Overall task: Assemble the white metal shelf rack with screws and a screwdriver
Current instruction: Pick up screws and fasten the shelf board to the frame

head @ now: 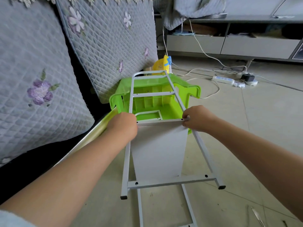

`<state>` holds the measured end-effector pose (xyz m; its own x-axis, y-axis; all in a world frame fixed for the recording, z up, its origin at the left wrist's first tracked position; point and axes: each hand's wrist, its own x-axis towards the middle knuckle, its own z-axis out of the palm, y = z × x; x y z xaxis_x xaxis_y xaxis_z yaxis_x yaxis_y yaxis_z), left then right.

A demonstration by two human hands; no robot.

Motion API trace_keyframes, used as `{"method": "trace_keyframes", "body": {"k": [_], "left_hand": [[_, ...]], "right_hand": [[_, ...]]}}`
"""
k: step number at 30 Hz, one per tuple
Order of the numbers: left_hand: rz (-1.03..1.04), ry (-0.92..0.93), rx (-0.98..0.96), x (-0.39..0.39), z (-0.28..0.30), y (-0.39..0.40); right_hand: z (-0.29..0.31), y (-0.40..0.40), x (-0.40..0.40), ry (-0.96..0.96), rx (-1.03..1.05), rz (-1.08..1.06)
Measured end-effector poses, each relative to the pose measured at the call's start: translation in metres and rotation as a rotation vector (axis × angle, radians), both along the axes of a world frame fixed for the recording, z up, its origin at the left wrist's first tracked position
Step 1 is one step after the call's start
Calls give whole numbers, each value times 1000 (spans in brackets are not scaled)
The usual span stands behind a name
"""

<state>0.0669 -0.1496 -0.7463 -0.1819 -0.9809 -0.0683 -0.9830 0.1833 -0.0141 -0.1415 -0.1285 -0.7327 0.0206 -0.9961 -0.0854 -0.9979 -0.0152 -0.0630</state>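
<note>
A white metal ladder-shaped side frame (172, 180) leans from the floor up onto a green plastic stool (188, 90). A flat white shelf panel (159, 149) sits under its middle crossbar (160, 122). My left hand (123, 126) grips the frame's left rail where the crossbar meets it. My right hand (196, 118) pinches the crossbar's right end beside a screw hole. A second white frame (188, 203) lies on the floor underneath. No screwdriver or screw shows in either hand.
A sofa with quilted grey floral cushions (41, 76) runs along the left. A yellow plastic stool (161, 66) stands behind the green one. White cables and a power strip (223, 79) lie on the tiled floor before a low grey cabinet (229, 43). Thin metal items (257, 217) lie at bottom right.
</note>
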Motion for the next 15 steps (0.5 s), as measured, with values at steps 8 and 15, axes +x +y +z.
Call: {"method": "trace_keyframes", "body": {"k": [8,15], "left_hand": [[-18,67,33,0,2,1],[-80,58,-7,-21,-2,1]], "right_hand": [[-9,-3,0,89,81,23],[-5,6,-19,68,51,-25]]}}
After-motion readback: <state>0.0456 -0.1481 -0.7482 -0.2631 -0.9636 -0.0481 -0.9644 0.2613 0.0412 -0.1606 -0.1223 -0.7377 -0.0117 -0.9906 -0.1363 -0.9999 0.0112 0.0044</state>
